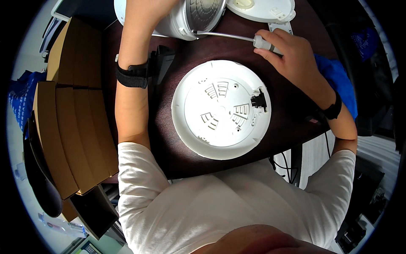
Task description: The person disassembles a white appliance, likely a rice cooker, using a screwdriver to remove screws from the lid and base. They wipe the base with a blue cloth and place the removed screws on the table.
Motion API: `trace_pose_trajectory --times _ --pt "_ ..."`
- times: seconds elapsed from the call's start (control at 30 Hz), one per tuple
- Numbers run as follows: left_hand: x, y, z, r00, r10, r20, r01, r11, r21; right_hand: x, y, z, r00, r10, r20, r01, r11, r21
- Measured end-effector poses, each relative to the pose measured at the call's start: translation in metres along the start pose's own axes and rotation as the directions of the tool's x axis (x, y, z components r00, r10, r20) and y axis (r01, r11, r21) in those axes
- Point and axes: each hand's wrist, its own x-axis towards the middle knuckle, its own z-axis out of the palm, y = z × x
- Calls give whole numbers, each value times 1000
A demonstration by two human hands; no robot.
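My right hand (pixel 292 53) is wrapped round the pale handle of a screwdriver (pixel 230 36). Its long metal shaft points left, and the tip meets the edge of a white, round appliance body (pixel 175 23) lying on its side, which looks like a rice cooker. My left hand (pixel 158 6) reaches to the top of that body; its fingers fall outside the picture. Nearer me, on the dark table, lies a round white base cover (pixel 222 95) with vent slots and a black socket (pixel 259 100) at its right side. Neither hand touches this cover.
A white lid-like part (pixel 270 12) lies at the far right of the dark table (pixel 163 144). Brown cardboard boxes (pixel 76 131) line the left side. Blue cloth (pixel 338 76) sits beside my right forearm, and black cables (pixel 289 169) hang below the table edge.
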Motion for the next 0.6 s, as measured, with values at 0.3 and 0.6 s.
trace_pose_trajectory --times 0.3,0.6 --pt "-2 -1 3 1000 -16 -4 16 1000 15 4 13 5 999 0 45 -4 995 104" --pt "-9 4 4 998 -44 -43 49 991 123 5 8 6 937 207 283 -316 850 421"
